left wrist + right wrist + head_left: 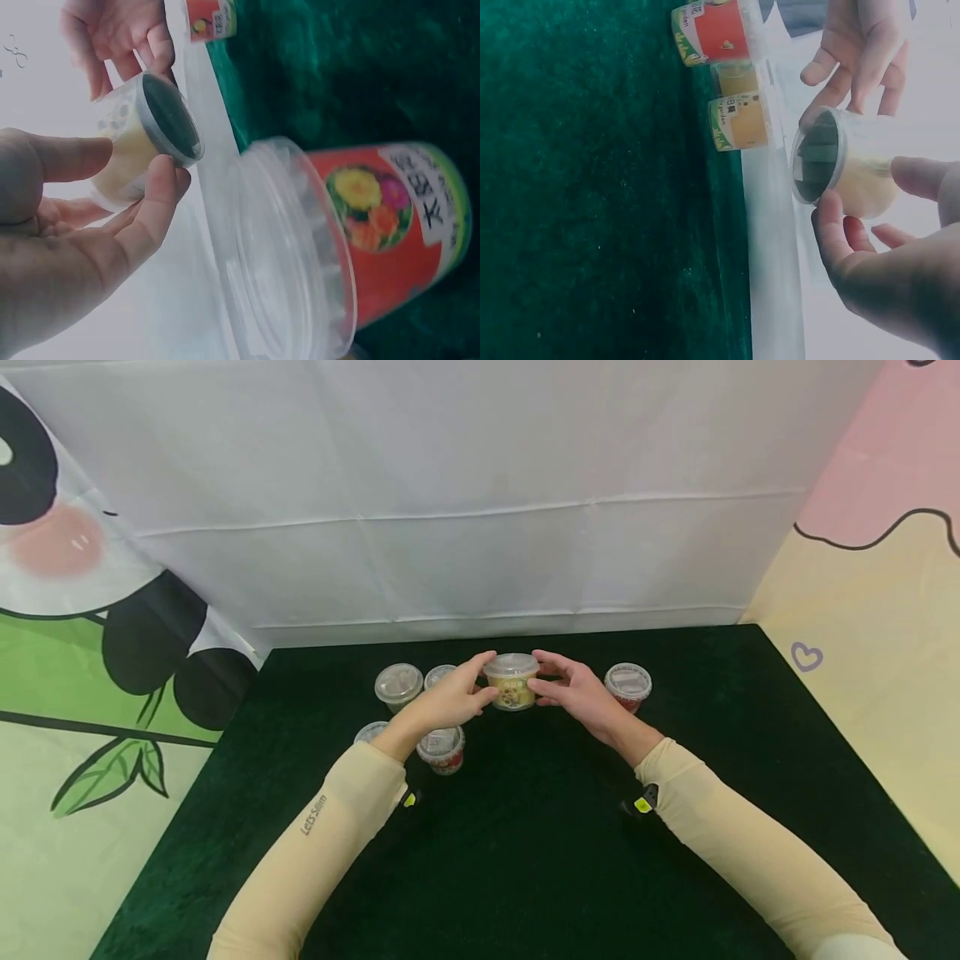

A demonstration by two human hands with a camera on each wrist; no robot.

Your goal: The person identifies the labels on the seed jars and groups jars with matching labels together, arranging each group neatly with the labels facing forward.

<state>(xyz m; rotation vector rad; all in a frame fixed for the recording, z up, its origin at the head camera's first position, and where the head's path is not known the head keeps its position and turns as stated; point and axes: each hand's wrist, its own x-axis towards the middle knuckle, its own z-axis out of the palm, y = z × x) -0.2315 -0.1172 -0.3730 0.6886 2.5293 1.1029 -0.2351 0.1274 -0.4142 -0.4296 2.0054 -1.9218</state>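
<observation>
Both hands hold a small clear plastic cup (513, 685) with a yellow label and a clear lid, upright near the table's far edge. My left hand (450, 697) grips its left side, thumb and fingers spread around it. On the opposite side, my right hand (581, 697) has its thumb on the label and a finger by the lid rim. The wrist views show the cup's dark underside (169, 116) between the fingers. Beneath the left wrist sits a red-labelled cup (442, 752) with flower pictures. Another red-labelled cup (628, 683) stands just beyond the right hand.
More lidded cups stand at the left: one pale cup (399, 685), one partly behind the left hand (439, 675), and one mostly hidden by the left forearm (370, 732). Dark green cloth (517, 860) covers the table. A white sheet (465, 568) hangs behind its far edge.
</observation>
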